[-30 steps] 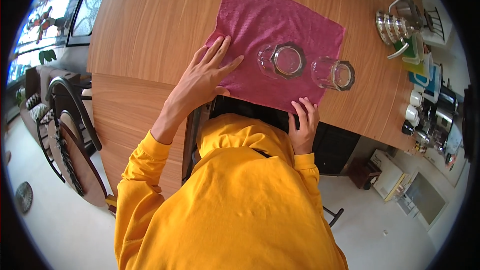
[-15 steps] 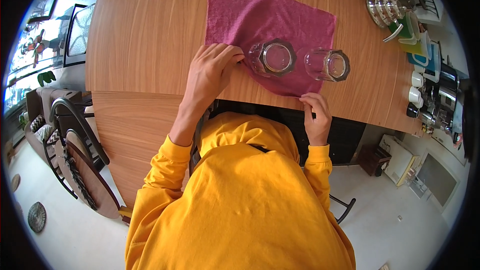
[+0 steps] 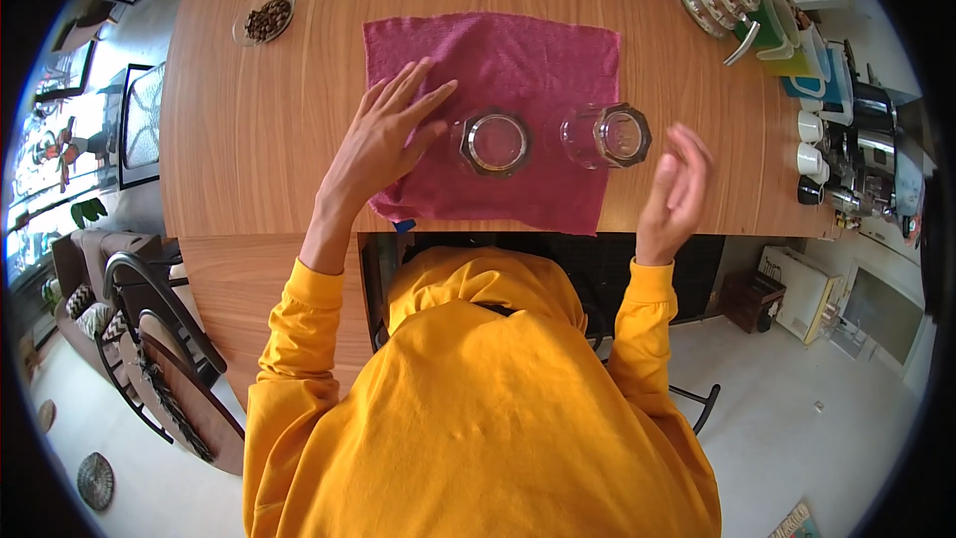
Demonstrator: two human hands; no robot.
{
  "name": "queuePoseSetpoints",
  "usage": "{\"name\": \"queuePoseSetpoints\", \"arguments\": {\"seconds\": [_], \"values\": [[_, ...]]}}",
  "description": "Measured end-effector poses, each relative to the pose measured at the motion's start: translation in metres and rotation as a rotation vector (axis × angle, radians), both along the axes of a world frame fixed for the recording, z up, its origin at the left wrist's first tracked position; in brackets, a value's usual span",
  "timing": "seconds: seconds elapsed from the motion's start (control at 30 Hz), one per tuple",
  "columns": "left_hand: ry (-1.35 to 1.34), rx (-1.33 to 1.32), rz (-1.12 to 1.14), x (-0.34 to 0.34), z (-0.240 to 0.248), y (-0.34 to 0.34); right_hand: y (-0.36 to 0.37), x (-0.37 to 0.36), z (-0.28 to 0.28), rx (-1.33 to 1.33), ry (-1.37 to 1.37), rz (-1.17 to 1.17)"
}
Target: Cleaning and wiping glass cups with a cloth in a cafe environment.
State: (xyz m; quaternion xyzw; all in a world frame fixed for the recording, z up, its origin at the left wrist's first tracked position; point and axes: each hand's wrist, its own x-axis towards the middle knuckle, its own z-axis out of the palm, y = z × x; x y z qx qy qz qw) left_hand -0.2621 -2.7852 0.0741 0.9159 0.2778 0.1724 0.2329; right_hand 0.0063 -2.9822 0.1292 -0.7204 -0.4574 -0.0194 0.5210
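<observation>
Resting flat on one red cloth (image 3: 498, 70), left hand (image 3: 390, 139); two glass jars (image 3: 494, 142); right hand (image 3: 675, 189) open, seemingly empty.

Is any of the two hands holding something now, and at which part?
Nothing is held. The left hand lies flat on the red cloth; the right hand is raised, empty.

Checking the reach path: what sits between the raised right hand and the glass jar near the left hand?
In the head view, a second clear glass stands on the red cloth between the right hand and the glass jar.

Bright, even daylight; fisheye-bent edges.
</observation>
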Motion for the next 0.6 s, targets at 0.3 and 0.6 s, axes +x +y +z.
{"name": "queuePoseSetpoints", "arguments": {"seconds": [0.3, 0.6], "values": [[0.195, 0.155, 0.098, -0.006, -0.003, -0.006, 0.047, -0.012, 0.0, -0.234, -0.339, 0.173], [0.117, -0.118, 0.146, -0.055, 0.006, -0.104, 0.042, -0.005, -0.002, -0.174, -0.265, 0.318]]}}
